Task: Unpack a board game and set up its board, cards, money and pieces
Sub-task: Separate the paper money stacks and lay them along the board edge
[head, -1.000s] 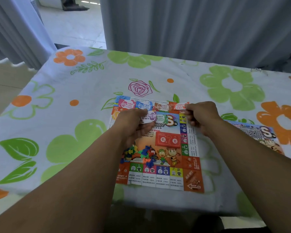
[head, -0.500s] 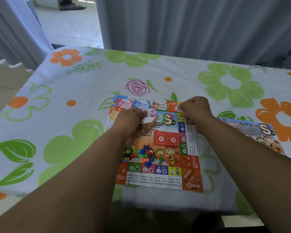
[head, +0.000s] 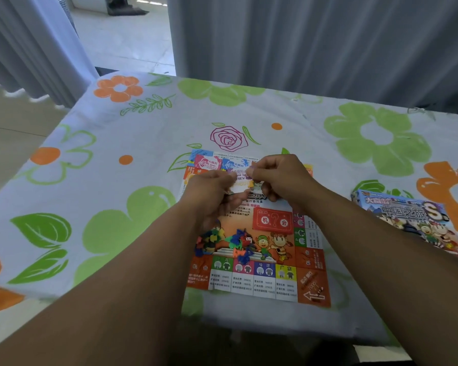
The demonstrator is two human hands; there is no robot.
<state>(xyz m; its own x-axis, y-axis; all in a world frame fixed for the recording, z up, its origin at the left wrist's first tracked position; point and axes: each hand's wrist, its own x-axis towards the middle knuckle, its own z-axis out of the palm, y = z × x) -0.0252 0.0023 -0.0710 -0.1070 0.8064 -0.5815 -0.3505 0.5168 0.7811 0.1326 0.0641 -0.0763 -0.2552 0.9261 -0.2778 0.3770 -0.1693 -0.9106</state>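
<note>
Here, above the far part of the game board (head: 273,262) lying flat on a flowered tablecloth (head: 117,207), the left hand (head: 212,192) and right hand (head: 282,178) together pinch paper money (head: 239,186), with coloured pieces (head: 224,241) heaped on the board.

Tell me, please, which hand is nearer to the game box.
Right. The right hand, pinching the paper notes, is left of the game box; the left hand, gripping the same notes, sits farther left.
</note>
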